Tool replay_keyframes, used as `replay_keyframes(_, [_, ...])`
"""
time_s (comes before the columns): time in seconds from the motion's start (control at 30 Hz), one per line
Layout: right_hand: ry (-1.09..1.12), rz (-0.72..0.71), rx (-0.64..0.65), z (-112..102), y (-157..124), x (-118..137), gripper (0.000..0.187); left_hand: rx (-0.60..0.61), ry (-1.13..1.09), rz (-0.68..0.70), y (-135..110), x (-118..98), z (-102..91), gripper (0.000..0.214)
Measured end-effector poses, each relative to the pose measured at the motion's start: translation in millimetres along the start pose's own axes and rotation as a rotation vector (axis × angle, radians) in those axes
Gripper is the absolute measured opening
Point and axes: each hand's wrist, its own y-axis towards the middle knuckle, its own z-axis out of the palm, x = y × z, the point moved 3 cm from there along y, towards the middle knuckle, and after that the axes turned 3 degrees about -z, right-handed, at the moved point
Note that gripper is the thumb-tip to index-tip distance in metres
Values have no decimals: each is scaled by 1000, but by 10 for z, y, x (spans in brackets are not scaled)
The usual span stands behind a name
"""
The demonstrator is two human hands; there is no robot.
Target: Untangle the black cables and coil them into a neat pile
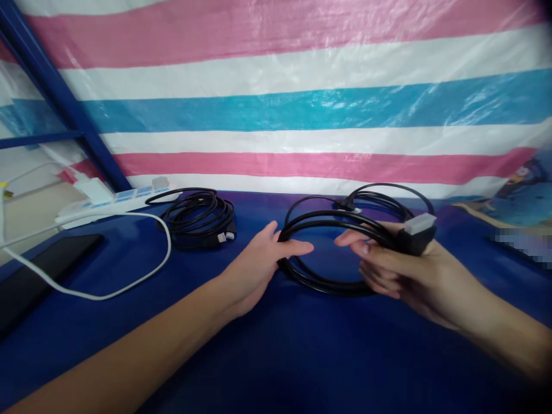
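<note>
A thick black cable (332, 286), wound into a round coil, is held between my two hands just over the blue table. My left hand (269, 256) grips the coil's left side, its thumb lying across the strands toward the middle. On the right, my right hand (401, 267) closes around the coil and the cable's end, where a black connector (417, 233) with a pale grey tip sticks up. Its thumb and index finger point inward. Behind my right hand lies a thinner coiled black cable (382, 195). Another coiled black cable (196, 215) with silver plug ends rests left of my left hand.
A white power strip (125, 201) with a white plug stands at the back left. One white cable (166, 253) loops over the blue table (267, 356) near a flat black object (52, 264). A striped plastic sheet (293, 109) hangs behind, beside a blue metal frame (64, 103).
</note>
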Motion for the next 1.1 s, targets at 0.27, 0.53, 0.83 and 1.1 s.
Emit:
replay_keyframes(0.27, [-175, -13, -144, -83, 45, -2, 15, 410, -141, -4, -99, -43, 175, 21])
replay_keyframes(0.53, [-611, -56, -126, -48, 90, 97, 19, 321, -148, 98, -145, -254, 109, 34])
replay_keyframes(0.83, [-1355, -811, -476, 11, -106, 274, 28, 382, -293, -215, -298, -191, 335, 23])
replay_keyframes(1.1, [-182, 17, 53, 129, 7, 6, 20, 244, -291, -61, -211, -181, 143, 33])
